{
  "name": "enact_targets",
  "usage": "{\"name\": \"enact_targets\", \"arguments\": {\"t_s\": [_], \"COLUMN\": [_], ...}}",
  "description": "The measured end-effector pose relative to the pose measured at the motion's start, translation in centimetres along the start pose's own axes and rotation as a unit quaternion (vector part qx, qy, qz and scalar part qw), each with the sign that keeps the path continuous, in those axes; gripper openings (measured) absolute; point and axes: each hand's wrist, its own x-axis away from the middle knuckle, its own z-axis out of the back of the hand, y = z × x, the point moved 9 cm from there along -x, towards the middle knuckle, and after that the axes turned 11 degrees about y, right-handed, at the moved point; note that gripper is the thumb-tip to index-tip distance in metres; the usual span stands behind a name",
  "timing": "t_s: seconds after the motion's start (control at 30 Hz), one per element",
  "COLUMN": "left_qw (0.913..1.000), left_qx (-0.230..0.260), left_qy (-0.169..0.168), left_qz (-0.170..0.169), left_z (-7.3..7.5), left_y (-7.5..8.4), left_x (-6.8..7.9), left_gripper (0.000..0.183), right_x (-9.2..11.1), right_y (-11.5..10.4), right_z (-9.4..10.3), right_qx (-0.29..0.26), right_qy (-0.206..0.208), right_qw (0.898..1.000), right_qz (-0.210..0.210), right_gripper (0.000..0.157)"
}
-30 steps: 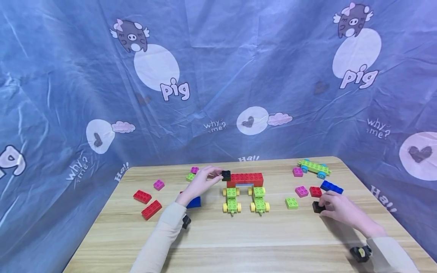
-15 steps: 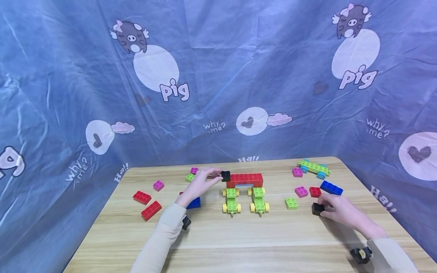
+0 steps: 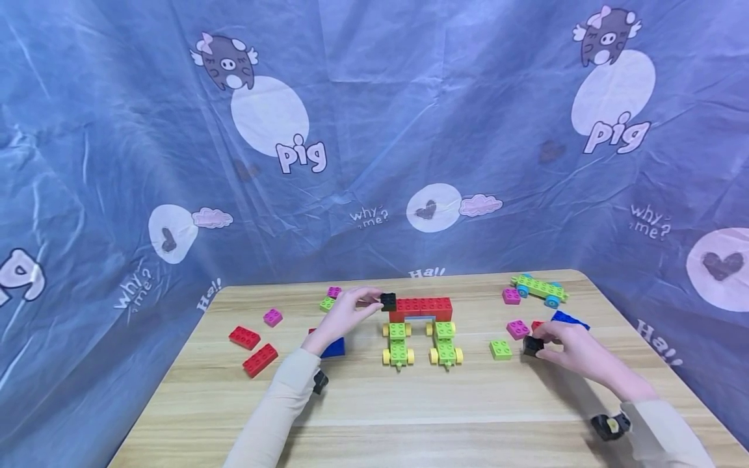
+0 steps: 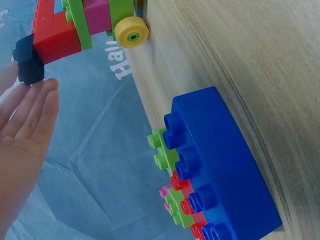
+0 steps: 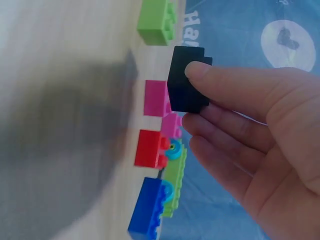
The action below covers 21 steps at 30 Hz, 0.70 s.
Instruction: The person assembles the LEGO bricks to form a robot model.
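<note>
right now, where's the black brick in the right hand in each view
Head: black brick, right of centre, lower half, in the right hand.
Left wrist: not in it; the left hand holds another black brick.
Right wrist: black brick, upper half, just right of centre.
Shared landmark: the blue cloth.

Left arm (image 3: 272, 406), in long cream fabric sleeving, reaches forward; the bare left hand (image 3: 350, 309) holds a thumb-to-fingertip pinch, with long fingers (image 4: 36, 114) nearly straight and side by side. Right arm (image 3: 664, 432), likewise sleeved, angles forward and inward; the bare right hand (image 3: 576, 350) pinches, its thumb (image 5: 235, 82) opposing bent fingers (image 5: 220, 160).
</note>
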Motion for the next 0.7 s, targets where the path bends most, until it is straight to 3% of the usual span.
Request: {"name": "enact_targets", "arguments": {"t_s": [0.33,0.57,0.7], "left_qw": [1.0000,1.0000,0.9999], "left_qx": [0.005,0.001,-0.002], "left_qy": [-0.001,-0.001,-0.003], "left_qz": [0.006,0.009,0.010], "left_z": [0.0,0.0,0.0], "left_y": [0.0,0.1,0.1], "left_x": [-0.1,0.0,0.0], "left_gripper": [0.029,0.029,0.029], "right_x": [-2.4,-4.3,-5.1], "right_y": [-1.3,-2.6,-3.1], "right_z": [-0.2,-0.6,-0.9], "right_qx": [-0.008,-0.036,-0.045], "right_qy": [-0.013,-0.019,-0.042], "right_qw": [1.000,0.999,0.998], "right_qz": [-0.011,0.010,-0.009], "right_gripper": [0.030,0.028,0.027]}}
